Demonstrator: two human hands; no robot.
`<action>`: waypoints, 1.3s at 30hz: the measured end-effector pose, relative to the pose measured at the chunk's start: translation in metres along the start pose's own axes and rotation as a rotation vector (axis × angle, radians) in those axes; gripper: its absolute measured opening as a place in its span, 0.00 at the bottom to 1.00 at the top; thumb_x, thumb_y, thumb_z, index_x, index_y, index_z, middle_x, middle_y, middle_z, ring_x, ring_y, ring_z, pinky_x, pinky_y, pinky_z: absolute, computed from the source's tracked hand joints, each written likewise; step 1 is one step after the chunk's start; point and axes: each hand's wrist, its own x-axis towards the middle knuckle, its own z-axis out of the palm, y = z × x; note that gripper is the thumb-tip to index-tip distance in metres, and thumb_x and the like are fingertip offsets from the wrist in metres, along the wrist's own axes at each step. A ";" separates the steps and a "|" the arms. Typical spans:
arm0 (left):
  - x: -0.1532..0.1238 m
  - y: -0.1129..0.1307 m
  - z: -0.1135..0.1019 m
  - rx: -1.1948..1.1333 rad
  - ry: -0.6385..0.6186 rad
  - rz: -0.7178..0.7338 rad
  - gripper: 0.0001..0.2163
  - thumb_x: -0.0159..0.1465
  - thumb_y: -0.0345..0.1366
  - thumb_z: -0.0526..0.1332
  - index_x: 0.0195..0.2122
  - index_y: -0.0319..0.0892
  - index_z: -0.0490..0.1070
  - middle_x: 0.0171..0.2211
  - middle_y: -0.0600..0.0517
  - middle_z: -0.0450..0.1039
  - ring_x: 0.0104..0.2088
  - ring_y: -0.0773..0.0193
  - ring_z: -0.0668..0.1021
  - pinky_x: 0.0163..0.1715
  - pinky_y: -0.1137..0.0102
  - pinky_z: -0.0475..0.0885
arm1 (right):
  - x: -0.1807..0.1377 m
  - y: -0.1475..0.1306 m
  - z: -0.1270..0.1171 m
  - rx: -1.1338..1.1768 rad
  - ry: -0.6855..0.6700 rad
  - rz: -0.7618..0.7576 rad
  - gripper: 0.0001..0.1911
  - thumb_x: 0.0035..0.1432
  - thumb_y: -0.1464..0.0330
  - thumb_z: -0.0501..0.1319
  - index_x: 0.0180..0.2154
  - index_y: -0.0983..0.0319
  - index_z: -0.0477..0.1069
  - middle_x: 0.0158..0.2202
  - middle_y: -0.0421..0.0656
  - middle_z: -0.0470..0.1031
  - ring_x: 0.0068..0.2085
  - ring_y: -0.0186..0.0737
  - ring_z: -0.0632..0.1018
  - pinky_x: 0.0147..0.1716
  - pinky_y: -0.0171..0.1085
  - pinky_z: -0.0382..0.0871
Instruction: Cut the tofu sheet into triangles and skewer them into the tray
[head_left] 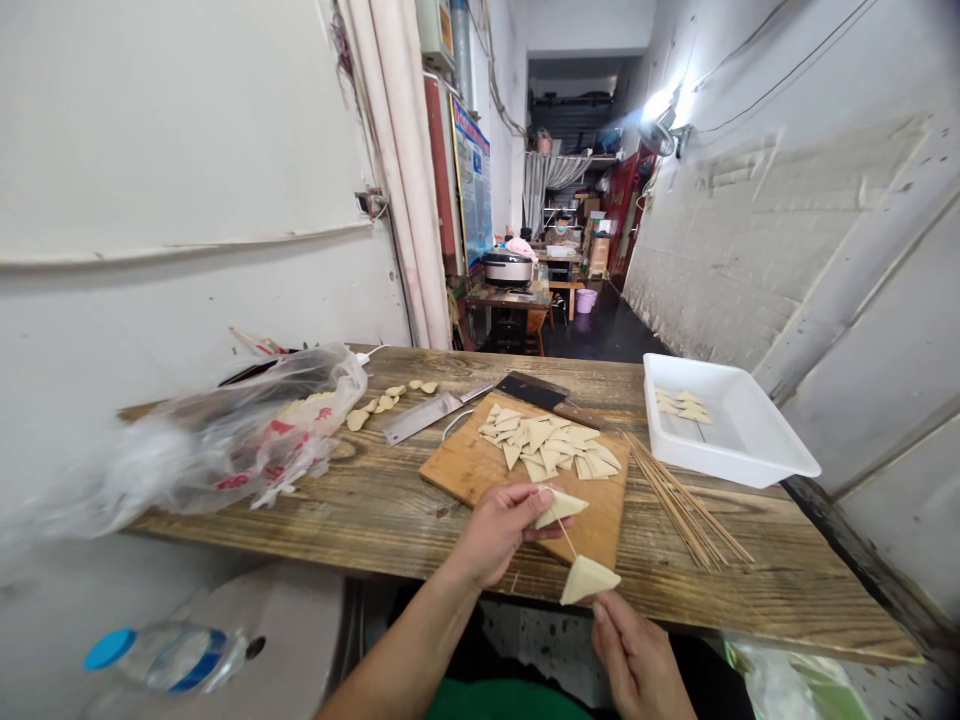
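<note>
My left hand (499, 530) pinches a pale triangular tofu piece (559, 506) over the near edge of the wooden cutting board (469, 465). A thin bamboo skewer (567, 540) runs from that piece down to a second triangle (589, 580), which my right hand (637, 655) grips from below with closed fingers. A heap of cut triangles (551, 445) lies on the board just beyond my hands.
Several loose skewers (686, 500) lie right of the board. A white tray (742, 455) with a few triangles stands at the right. Two cleavers (427, 415) (536, 392), a plastic bag (247, 430) and a water bottle (165, 658) are on the left.
</note>
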 end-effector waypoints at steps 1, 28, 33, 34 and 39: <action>0.000 -0.001 0.000 -0.002 -0.003 -0.002 0.18 0.48 0.43 0.70 0.35 0.34 0.77 0.34 0.44 0.77 0.33 0.58 0.79 0.39 0.64 0.74 | 0.000 -0.001 0.000 -0.001 -0.004 0.006 0.09 0.64 0.72 0.47 0.39 0.60 0.65 0.20 0.35 0.65 0.19 0.31 0.68 0.20 0.28 0.62; 0.072 -0.052 -0.028 1.593 0.403 0.477 0.16 0.57 0.36 0.63 0.46 0.40 0.69 0.45 0.42 0.68 0.47 0.51 0.68 0.48 0.59 0.61 | -0.009 0.035 -0.010 -0.015 0.196 0.357 0.18 0.65 0.61 0.47 0.36 0.65 0.70 0.18 0.37 0.66 0.19 0.32 0.69 0.19 0.30 0.62; 0.092 -0.052 -0.025 1.718 0.390 0.571 0.17 0.57 0.37 0.63 0.48 0.41 0.67 0.43 0.43 0.67 0.45 0.53 0.67 0.46 0.61 0.61 | -0.012 0.042 -0.007 0.035 0.189 0.386 0.18 0.65 0.61 0.47 0.38 0.65 0.70 0.20 0.39 0.68 0.20 0.32 0.69 0.20 0.30 0.62; 0.096 -0.050 -0.025 1.749 0.372 0.580 0.16 0.57 0.37 0.64 0.46 0.41 0.68 0.42 0.44 0.67 0.44 0.53 0.68 0.45 0.61 0.62 | -0.012 0.044 -0.006 0.046 0.188 0.395 0.18 0.65 0.61 0.47 0.38 0.65 0.70 0.20 0.39 0.68 0.20 0.33 0.69 0.20 0.30 0.63; 0.107 -0.037 -0.030 1.819 0.176 0.629 0.06 0.61 0.36 0.59 0.35 0.39 0.72 0.36 0.45 0.70 0.40 0.56 0.71 0.41 0.64 0.65 | -0.016 0.047 -0.006 0.063 0.201 0.398 0.17 0.64 0.61 0.48 0.38 0.65 0.70 0.21 0.39 0.68 0.21 0.33 0.69 0.22 0.30 0.64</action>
